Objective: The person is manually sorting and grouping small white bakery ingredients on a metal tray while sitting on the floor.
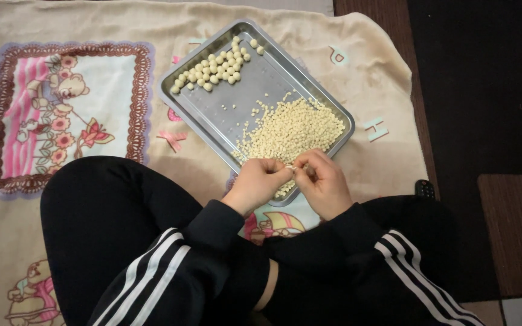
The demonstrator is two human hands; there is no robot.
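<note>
Both hands met over the near corner of the metal tray (pixel 212 111); my left hand (pixel 260 181) and right hand (pixel 322 181) had fingers pinched together on one small pale piece (pixel 295 168), close above the heap of small pellets (pixel 294 130) so nothing dropped far; larger cream balls (pixel 215 69) sat apart at the far corner, seemingly kept sorted; a printed blanket (pixel 61 115) lay beneath.
</note>
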